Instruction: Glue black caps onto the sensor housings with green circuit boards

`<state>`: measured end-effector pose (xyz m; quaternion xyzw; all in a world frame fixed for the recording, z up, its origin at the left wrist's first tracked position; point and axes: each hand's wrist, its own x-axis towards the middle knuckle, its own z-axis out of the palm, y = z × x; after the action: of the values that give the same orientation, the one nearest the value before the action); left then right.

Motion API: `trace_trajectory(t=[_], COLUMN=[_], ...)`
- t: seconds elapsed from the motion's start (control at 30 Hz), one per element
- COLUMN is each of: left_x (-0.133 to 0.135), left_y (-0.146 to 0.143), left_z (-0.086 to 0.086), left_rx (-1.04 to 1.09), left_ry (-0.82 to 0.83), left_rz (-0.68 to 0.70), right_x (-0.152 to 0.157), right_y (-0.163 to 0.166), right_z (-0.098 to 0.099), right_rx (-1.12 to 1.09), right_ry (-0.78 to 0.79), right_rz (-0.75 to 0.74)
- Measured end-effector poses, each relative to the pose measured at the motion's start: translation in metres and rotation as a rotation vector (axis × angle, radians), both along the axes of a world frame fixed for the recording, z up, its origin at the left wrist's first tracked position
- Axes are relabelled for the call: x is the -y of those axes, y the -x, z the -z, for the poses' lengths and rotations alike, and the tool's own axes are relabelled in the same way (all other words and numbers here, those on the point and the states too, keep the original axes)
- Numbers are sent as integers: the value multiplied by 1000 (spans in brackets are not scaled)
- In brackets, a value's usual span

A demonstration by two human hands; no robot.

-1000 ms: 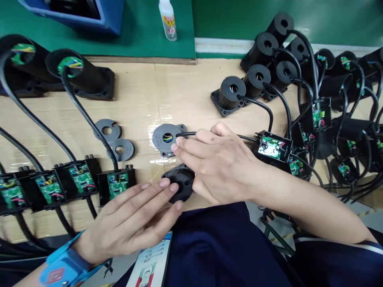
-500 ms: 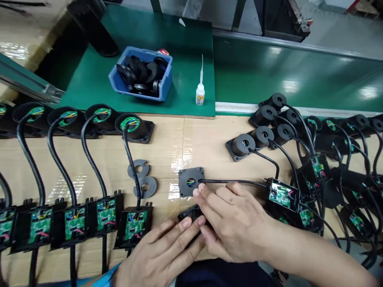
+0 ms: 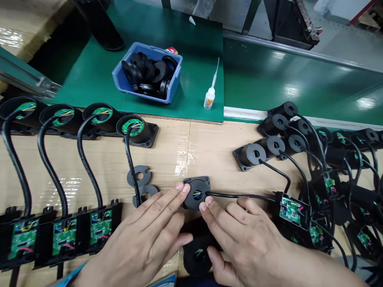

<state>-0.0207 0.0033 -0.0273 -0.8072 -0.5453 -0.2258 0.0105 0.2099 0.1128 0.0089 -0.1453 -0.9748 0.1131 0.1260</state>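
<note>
A black housing with a square flange and a round grey-black disc (image 3: 194, 196) lies in front of me, coloured wires showing in the disc's hole. A black cable (image 3: 239, 195) runs right from it to an open box with a green circuit board (image 3: 291, 210). My left hand (image 3: 143, 235) is open, its fingertips on the disc's left edge. Opposite, my right hand (image 3: 242, 235) has fingers apart, fingertips at the disc's lower right edge. Between the hands, nearer me, is a dark round part (image 3: 196, 257) with wires in its hole, partly shadowed.
Two grey notched rings (image 3: 139, 176) lie to the left, by a row of black tubes (image 3: 136, 129) cabled to board boxes (image 3: 100, 227). A blue bin (image 3: 146, 95) of black rings and a small white bottle (image 3: 209, 99) stand behind. More cabled housings (image 3: 253, 155) crowd the right.
My left hand has moved up to the disc's left edge, and its fingers have left the nearer dark part. My right fingertips have shifted slightly down along the disc. The view has shifted a little.
</note>
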Motion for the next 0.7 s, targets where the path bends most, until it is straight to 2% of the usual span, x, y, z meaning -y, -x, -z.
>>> trace_trajectory(t=[0.13, 0.23, 0.4, 0.5, 0.7], left_x=[-5, -8, -18, -23, -28], left_y=[-7, -12, -7, -1, 2], left_z=[-3, -5, -2, 1, 4], left_rx=[-305, -426, -295, -171, -69], left_ry=[-78, -123, -133, -91, 11], left_rz=[86, 123, 101, 110, 157], right_x=[0, 2, 6, 6, 2], right_y=[1, 2, 4, 6, 5], right_z=[1, 2, 4, 3, -1], right_rx=[-9, -22, -1, -16, 40], right_ry=[-3, -5, -16, -54, -82], right_rz=[20, 29, 61, 69, 45])
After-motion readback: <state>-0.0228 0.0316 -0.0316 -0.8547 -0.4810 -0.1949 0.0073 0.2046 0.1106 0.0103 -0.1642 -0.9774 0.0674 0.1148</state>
